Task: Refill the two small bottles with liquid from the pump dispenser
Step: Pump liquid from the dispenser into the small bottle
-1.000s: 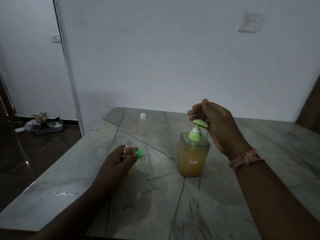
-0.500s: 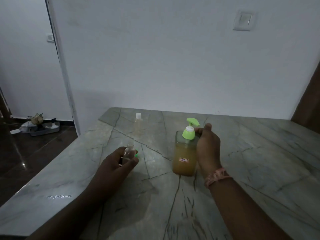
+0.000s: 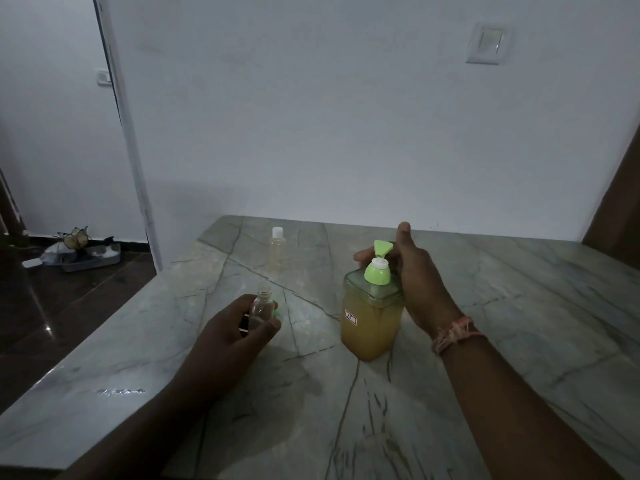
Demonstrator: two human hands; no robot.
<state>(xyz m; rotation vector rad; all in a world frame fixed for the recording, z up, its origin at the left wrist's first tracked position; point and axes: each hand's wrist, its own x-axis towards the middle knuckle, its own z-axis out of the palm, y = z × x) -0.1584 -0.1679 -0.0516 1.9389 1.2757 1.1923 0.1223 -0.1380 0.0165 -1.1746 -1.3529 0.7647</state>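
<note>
Two risks: our left hand (image 3: 239,327) pinches the open bottle (image 3: 260,308) loosely; our right hand (image 3: 412,278), gripping the dispenser (image 3: 372,323), could tip it.

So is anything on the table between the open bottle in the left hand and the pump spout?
Nothing visible. The open bottle, held by the left hand, has bare marble table between it and the pump dispenser. The green cap lies just behind the bottle, off that path.

Uncapped clear bottle (image 3: 260,308) held, capped bottle (image 3: 277,249) behind, amber dispenser (image 3: 372,318)
</note>
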